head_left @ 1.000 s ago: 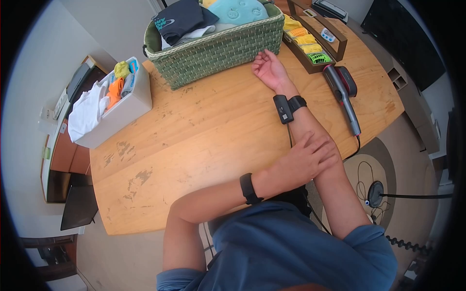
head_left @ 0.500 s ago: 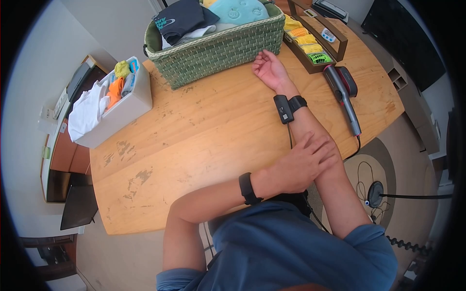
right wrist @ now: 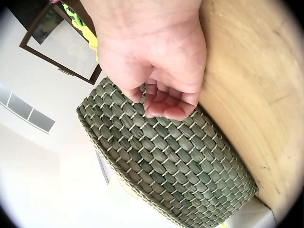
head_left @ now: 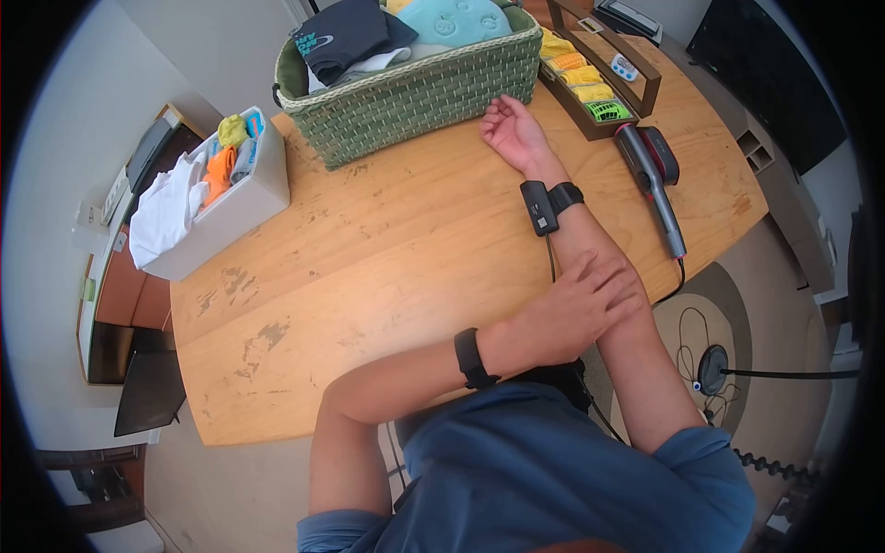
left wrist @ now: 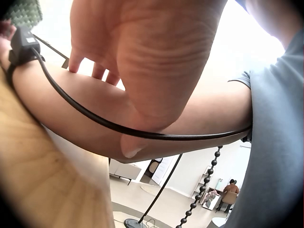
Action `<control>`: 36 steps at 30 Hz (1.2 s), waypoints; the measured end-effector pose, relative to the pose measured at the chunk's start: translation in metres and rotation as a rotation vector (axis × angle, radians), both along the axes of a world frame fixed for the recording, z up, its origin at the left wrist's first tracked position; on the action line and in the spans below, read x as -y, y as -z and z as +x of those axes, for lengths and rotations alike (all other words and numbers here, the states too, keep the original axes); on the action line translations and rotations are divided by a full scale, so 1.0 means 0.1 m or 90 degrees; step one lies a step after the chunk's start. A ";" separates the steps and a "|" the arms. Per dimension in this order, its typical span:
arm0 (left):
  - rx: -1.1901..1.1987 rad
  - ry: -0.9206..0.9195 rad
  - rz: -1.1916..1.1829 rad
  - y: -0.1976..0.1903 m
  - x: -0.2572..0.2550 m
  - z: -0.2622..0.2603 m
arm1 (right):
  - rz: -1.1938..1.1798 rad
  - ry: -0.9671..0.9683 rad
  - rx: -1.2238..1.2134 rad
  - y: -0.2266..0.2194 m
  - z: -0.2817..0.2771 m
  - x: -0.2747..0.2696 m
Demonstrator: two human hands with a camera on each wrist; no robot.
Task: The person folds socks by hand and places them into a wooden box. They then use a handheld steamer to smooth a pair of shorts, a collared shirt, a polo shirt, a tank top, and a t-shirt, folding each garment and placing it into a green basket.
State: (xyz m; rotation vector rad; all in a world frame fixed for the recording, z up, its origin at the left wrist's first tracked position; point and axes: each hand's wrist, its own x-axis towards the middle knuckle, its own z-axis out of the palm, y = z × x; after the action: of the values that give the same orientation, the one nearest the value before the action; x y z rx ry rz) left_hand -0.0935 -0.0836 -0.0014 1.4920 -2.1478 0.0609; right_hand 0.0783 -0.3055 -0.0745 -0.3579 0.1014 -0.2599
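My left hand (head_left: 576,309) lies across the bare right forearm (head_left: 636,346), its fingers bent over the top. In the left wrist view the thumb (left wrist: 135,142) sits on the forearm's near side, with a black cable running across in front. Palm up, my right hand (head_left: 516,138) rests by the table with loosely curled fingers and nothing in them. It is close in front of a green woven basket (head_left: 415,115), and the right wrist view shows its fingertips overlapping the basket's wall. A folded dark T-shirt (head_left: 341,41) and a light blue cloth (head_left: 454,26) lie in the basket.
A white bin (head_left: 244,210) of clothes stands at the table's left edge. Right of the basket is an open brown box (head_left: 590,123) with rolled yellow items. A grey corded hand-held appliance (head_left: 653,189) lies nearby on the wooden table (head_left: 387,249).
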 end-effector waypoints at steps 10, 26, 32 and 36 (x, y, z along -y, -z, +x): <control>-0.024 0.055 0.014 0.01 0.08 0.08 | -0.030 -0.016 0.017 0.03 0.01 -0.01; 0.051 -0.565 0.065 -1.22 -0.40 3.47 | -0.234 -0.200 0.092 -0.48 -1.10 -0.77; 0.102 -0.626 0.143 -1.25 0.13 3.68 | -0.240 -0.213 0.023 -0.41 -1.04 -0.72; 0.203 -0.640 0.180 -1.21 0.23 3.82 | -0.251 -0.203 0.009 -0.42 -1.03 -0.68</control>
State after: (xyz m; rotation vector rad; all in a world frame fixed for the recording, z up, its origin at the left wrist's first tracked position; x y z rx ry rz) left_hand 0.2887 -0.1063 0.1201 2.7384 -1.4198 0.3749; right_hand -0.0252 -0.2375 -0.0323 -0.7563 -0.0226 0.0370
